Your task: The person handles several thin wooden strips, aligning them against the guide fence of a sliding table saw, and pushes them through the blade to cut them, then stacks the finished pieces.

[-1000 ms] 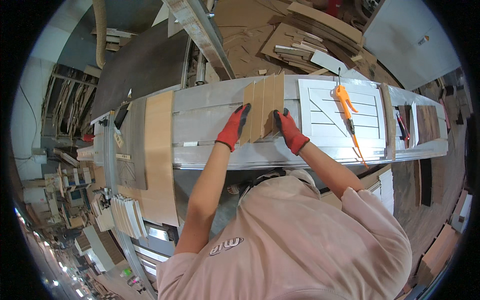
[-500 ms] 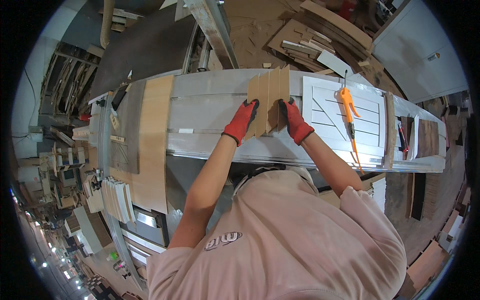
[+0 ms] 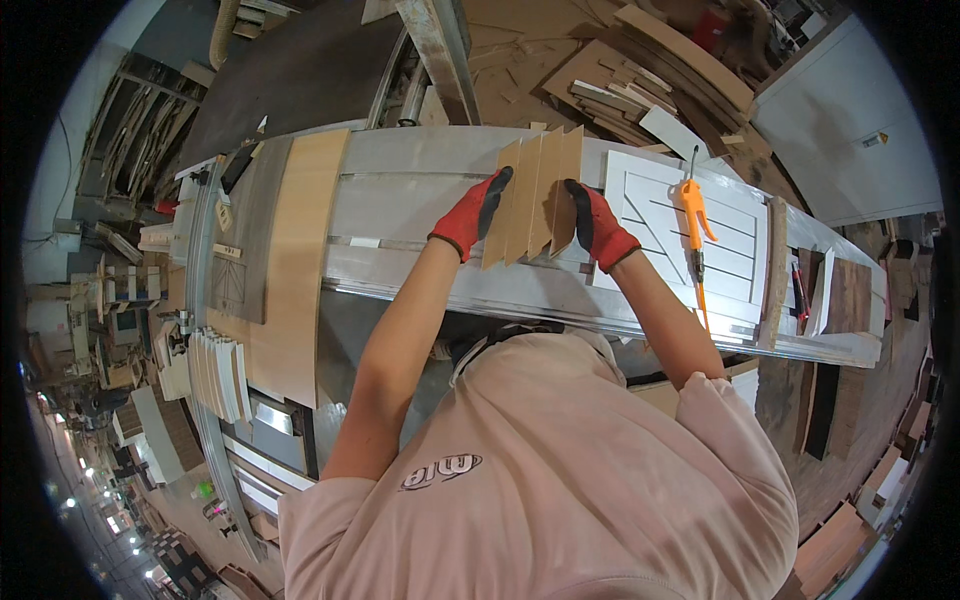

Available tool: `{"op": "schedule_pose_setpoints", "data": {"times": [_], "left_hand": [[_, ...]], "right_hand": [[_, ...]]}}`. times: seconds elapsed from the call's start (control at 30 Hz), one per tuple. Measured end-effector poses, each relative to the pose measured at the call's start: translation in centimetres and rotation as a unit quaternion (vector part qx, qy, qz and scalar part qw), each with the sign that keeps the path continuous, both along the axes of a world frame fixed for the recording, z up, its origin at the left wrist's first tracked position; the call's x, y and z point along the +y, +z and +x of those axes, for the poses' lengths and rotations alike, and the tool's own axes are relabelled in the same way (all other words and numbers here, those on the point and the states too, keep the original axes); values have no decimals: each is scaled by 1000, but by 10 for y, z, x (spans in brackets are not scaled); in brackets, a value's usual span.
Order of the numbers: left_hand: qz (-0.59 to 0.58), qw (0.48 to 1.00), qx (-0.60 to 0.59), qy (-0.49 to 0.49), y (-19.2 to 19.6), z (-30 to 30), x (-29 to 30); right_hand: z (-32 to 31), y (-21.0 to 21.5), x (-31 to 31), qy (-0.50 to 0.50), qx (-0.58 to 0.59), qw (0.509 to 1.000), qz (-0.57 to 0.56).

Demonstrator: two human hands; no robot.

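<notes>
Several thin brown fibreboard pieces stand nearly upright over the long grey metal table, side by side with narrow gaps between them. My left hand, in a red glove with a black palm, holds the bunch from its left side. On the right side my right hand, gloved alike, holds the other outer piece with its thumb up. Most fingers of both hands are hidden by gloves and boards. Just right of my right hand lies a white grooved panel, with an orange air blow gun on top.
A pale wooden board and a dark grey one lie across the table's left end. White strips stand below them. At the right end are a wood strip and a brown panel. Offcuts are piled beyond the table.
My hands have moved slightly farther apart, still holding the brown pieces between them. The whole view has turned and shifted a little.
</notes>
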State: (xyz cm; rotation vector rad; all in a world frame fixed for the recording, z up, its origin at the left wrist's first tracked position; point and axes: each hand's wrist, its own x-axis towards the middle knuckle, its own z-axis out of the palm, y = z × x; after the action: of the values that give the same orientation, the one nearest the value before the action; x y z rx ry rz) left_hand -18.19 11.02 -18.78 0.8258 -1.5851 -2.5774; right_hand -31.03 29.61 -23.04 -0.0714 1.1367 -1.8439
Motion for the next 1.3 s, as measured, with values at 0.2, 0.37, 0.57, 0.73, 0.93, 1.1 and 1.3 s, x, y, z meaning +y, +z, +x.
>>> {"op": "schedule_pose_setpoints", "data": {"times": [0.2, 0.37, 0.57, 0.73, 0.93, 1.1, 1.3], "left_hand": [[-48, 998, -32, -20, -3, -5, 1], [-52, 998, -13, -23, 4, -9, 13], [-139, 990, -25, -23, -6, -15, 13], [-165, 985, -45, -14, -13, -16, 14], [-126, 990, -63, 14, -15, -15, 10], [-193, 979, -56, 28, -39, -18, 6], [-223, 969, -105, 15, -40, -22, 7]], "right_hand": [[8, -5, -9, -17, 0, 1000, 17], [9, 7, -11, -21, -38, 999, 19], [13, 4, -12, -27, 56, 998, 25], [18, 3, -15, -52, 85, 993, 56], [16, 8, -8, -39, 47, 998, 32], [14, -5, -12, -52, 132, 987, 80], [17, -7, -17, -72, 172, 978, 97]]}}
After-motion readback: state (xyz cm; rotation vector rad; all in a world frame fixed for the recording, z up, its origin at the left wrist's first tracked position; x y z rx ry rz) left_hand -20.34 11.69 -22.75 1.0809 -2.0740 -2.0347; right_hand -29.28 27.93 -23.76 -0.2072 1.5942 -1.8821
